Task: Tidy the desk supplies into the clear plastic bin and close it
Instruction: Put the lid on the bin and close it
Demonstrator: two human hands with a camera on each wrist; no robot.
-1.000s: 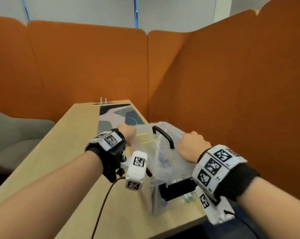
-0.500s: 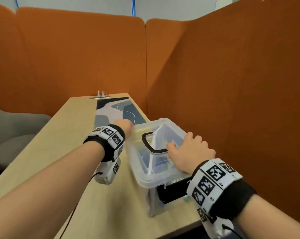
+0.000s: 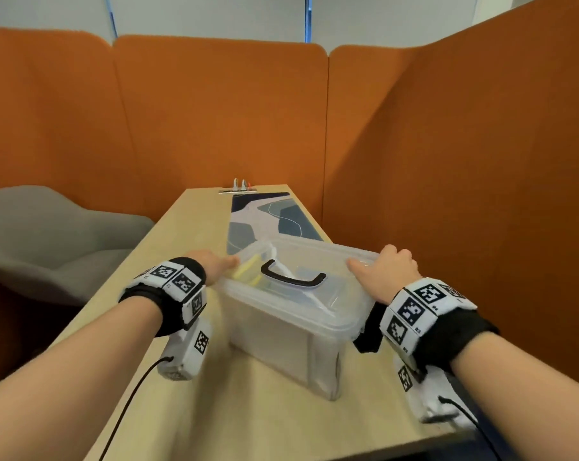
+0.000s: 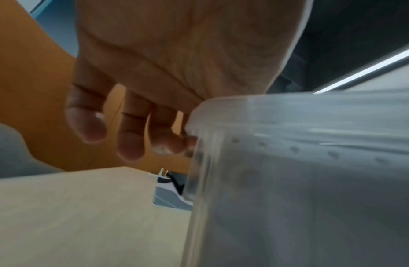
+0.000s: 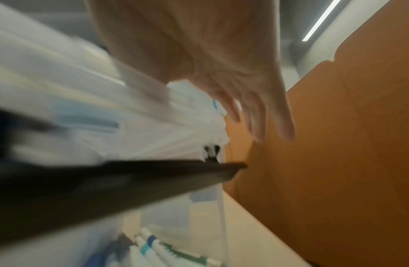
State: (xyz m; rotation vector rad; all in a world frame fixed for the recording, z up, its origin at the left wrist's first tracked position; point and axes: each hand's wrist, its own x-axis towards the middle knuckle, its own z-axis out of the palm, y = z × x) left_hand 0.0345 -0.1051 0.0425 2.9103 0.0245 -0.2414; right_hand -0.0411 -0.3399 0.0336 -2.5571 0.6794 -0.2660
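Observation:
The clear plastic bin (image 3: 281,344) stands on the wooden desk with its lid (image 3: 328,307) lying flat on top, black handle (image 3: 293,277) folded down. My left hand (image 3: 211,261) rests at the lid's left end, thumb on top. In the left wrist view its fingers (image 4: 130,140) hang relaxed beside the bin's corner (image 4: 301,180). My right hand (image 3: 391,271) lies on the lid's right end with straight fingers (image 5: 256,112). A black latch (image 3: 367,331) sticks out below it, blurred in the right wrist view (image 5: 107,180). Yellow items (image 3: 248,267) and markers (image 5: 153,249) show through the plastic.
A patterned desk mat (image 3: 268,217) lies behind the bin, with a small metal socket fitting (image 3: 238,188) at the desk's far end. Orange partitions (image 3: 447,194) wall in the back and right side. A grey chair (image 3: 48,234) stands to the left.
The lid, tilted up a second ago, now lies flat on the bin. Both hands have shifted outward to its two ends, and the black latch now points right.

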